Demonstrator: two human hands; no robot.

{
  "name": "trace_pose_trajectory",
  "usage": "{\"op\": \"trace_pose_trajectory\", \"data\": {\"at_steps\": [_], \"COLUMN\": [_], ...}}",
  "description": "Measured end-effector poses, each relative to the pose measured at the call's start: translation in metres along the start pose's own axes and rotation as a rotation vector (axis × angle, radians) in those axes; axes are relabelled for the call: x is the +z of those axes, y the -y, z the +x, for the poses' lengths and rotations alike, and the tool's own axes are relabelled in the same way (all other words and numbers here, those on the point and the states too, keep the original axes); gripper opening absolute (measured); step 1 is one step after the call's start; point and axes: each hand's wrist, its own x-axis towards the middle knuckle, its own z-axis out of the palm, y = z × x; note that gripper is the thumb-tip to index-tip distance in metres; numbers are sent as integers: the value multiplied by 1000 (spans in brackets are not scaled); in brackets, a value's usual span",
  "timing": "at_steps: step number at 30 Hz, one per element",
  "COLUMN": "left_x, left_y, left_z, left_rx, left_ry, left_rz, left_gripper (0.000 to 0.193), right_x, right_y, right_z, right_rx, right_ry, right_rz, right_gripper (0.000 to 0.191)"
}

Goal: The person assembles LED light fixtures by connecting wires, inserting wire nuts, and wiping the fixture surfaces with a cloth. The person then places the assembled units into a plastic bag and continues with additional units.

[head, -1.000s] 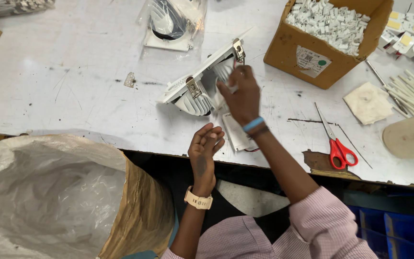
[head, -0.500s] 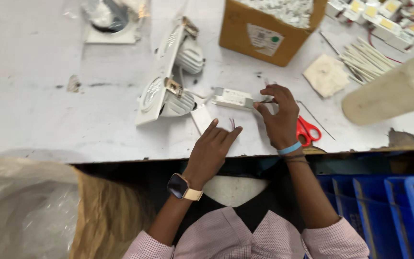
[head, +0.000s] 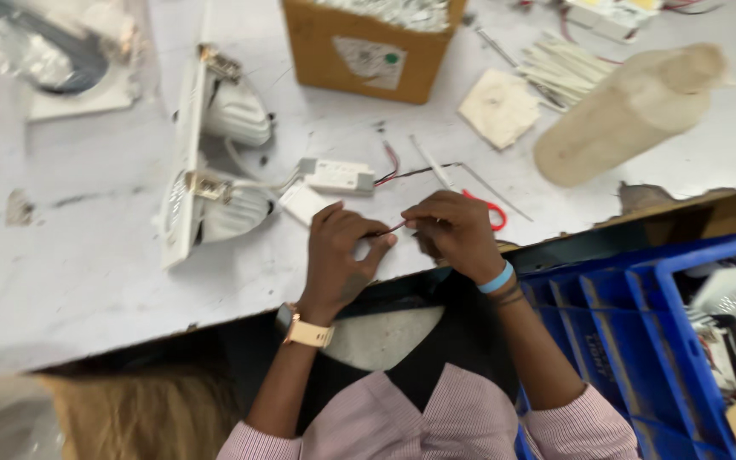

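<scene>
My left hand (head: 342, 255) and my right hand (head: 453, 232) meet at the table's near edge, both pinching a thin red and black wire (head: 395, 227). The wire runs up to a small white driver box (head: 338, 175) lying just beyond my fingers. A white cable joins that box to a white twin downlight fitting (head: 206, 162), which lies on its side to the left. Red-handled scissors (head: 491, 213) lie half hidden behind my right hand.
A cardboard box (head: 364, 55) of small white parts stands at the back. A beige roll (head: 632, 111), a square pad (head: 498, 106) and a bundle of white strips (head: 564, 64) lie to the right. A blue crate (head: 641, 332) sits below the table edge at right.
The view has swung right and down. Both hands have drawn together at the table edge and now pinch the wire; the right hand left the driver box.
</scene>
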Motion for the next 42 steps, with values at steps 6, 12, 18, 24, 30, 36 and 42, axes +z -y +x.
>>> {"op": "trace_pose_trajectory", "data": {"at_steps": [6, 12, 18, 24, 30, 36, 42], "left_x": [2, 2, 5, 7, 10, 4, -9], "left_y": [2, 8, 10, 15, 16, 15, 25], "left_z": [-1, -5, -5, -5, -8, -6, 10], "left_rx": [-10, -63, -98, -132, -146, -206, -432], "left_ry": [-65, -99, -133, -139, -197, -152, 101], "left_rz": [-27, -108, -96, -143, -123, -166, -572], "left_gripper": [14, 17, 20, 21, 18, 20, 20], "right_x": [-63, -92, -98, -59, 12, 22, 26], "right_y": [-53, -143, -140, -22, 24, 34, 32], "right_z": [68, 153, 152, 69, 13, 19, 26], "right_rx": [54, 429, 176, 18, 453, 295, 262], "right_ry": [-431, -318, -458, -382, -90, -173, -199], "right_rz": [-595, -1178, -1287, -153, 663, 711, 648], "right_gripper": [12, 13, 12, 8, 16, 18, 19]}}
